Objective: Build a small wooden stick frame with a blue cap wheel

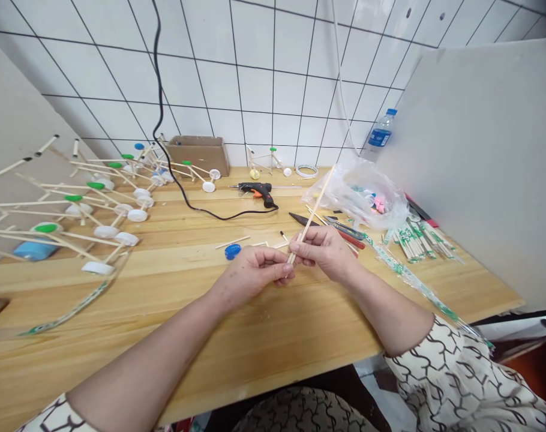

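Note:
Near the middle of the table, my left hand [261, 269] and my right hand [323, 251] are closed together on wooden chopsticks [318, 199]. One long stick slants up and to the right above the fingers, with a shorter piece beside its lower end. The fingertips hide part of the lower ends. Just beyond my left hand lies a blue bottle cap [232, 251]. Behind my hands are loose stick pieces [231, 242], pliers [300, 219] and scissors [345, 228].
A black glue gun [259, 192] lies farther back, its black cord [183, 195] running up the wall. Several stick frames with white cap wheels [105, 231] crowd the left. At right are a plastic bag [381, 186], wrapped chopsticks [419, 241] and a water bottle [381, 137]. A cardboard box [201, 157] stands behind.

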Demonstrator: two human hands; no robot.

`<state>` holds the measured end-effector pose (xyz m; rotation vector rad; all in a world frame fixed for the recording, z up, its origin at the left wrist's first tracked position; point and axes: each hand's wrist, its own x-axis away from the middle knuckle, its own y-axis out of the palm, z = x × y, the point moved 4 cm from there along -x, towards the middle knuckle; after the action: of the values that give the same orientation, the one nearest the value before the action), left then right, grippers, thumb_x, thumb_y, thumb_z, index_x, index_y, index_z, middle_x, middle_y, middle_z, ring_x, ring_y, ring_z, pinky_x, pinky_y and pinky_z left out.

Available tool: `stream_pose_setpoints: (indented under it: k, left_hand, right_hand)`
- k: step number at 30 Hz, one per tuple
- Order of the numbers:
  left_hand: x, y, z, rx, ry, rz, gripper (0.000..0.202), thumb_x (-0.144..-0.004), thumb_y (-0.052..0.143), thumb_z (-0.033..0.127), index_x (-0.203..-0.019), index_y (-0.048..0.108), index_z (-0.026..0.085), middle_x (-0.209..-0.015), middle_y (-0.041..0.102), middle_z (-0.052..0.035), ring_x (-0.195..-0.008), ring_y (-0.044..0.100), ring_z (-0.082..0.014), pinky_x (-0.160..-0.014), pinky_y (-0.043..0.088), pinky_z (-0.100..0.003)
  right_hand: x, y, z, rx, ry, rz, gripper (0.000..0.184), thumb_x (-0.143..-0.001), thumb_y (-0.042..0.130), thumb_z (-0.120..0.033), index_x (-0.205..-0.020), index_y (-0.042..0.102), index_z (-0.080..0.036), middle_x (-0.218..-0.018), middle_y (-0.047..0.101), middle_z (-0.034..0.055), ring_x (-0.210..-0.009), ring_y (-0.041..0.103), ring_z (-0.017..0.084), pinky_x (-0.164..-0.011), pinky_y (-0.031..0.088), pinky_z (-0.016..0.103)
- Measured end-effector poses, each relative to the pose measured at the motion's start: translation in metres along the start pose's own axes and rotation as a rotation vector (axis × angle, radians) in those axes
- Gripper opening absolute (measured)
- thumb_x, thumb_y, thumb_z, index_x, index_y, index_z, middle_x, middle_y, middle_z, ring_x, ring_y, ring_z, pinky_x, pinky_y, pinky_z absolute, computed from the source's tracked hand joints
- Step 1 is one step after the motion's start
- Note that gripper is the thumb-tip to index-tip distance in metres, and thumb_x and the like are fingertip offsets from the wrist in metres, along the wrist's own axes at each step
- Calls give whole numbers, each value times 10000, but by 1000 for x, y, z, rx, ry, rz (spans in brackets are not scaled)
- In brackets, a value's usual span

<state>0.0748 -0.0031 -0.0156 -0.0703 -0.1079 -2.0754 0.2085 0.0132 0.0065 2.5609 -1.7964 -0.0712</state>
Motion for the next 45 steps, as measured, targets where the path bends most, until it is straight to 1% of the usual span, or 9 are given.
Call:
stream_pose_setpoints:
  k: [11,17,20,23,26,30,34,38,45]
  left_hand:
    - [5,0,10,-50,4,115,172,-675,649,288,-616,636,127,-552,610,0,-518,526,-92,-555,442,-223]
    - [5,0,7,-24,-23,125,169,-667,663,282,-625,636,121,-562,617,-4,-514,535,-92,-552,447,-223]
    - [3,0,5,-19,5,95,173,-688,663,291,-659,656,120,-589,622,-7,-538,540,-95,-573,454,-225]
    - [3,0,8,-26,83,12,181,-751,614,296,-759,691,132,-641,631,-7,-590,542,-96,-622,463,-227]
    - [5,1,14,-59,157,-59,190,-785,582,268,-884,702,158,-772,673,-21,-690,570,-108,-708,470,-233]
    - [7,1,19,-88,187,-98,222,-762,613,234,-962,698,187,-926,702,-43,-825,612,-149,-794,471,-259]
    - [9,1,20,-145,218,-36,208,-741,633,243,-922,713,179,-917,717,-54,-863,630,-187,-812,480,-282]
    - [12,0,22,-255,278,66,162,-739,623,238,-846,722,167,-833,720,-47,-787,631,-178,-748,491,-265]
    - [14,0,24,-361,310,132,128,-748,592,206,-739,705,148,-689,690,-26,-642,589,-133,-624,467,-220]
  right_hand:
    - [0,4,4,-29,-65,-18,207,-658,713,-323,-680,641,-130,-540,573,-22,-458,443,56,-442,311,194]
    - [1,6,7,-19,-84,16,231,-701,682,-339,-632,632,-124,-499,545,-32,-429,416,47,-430,291,195]
    - [1,4,5,-17,-88,48,227,-703,684,-327,-619,633,-122,-487,548,-29,-416,411,44,-417,285,190]
    - [0,2,2,-73,-51,68,224,-677,700,-329,-617,645,-120,-479,569,-15,-400,416,46,-395,268,186]
    - [0,-2,-1,-173,-18,103,213,-635,725,-319,-610,658,-118,-452,562,-19,-381,398,40,-377,244,181]
    - [0,-4,-2,-258,24,118,195,-618,731,-293,-594,662,-112,-418,528,-33,-362,370,28,-364,220,174]
    - [1,-2,-2,-317,71,112,182,-594,742,-270,-588,663,-107,-414,530,-28,-355,377,29,-359,214,172]
    - [1,0,-2,-385,137,91,195,-542,766,-258,-560,652,-101,-405,522,-24,-346,371,28,-352,201,168]
    - [2,1,-5,-383,84,66,198,-578,761,-269,-578,652,-104,-408,499,-34,-365,385,30,-366,225,164]
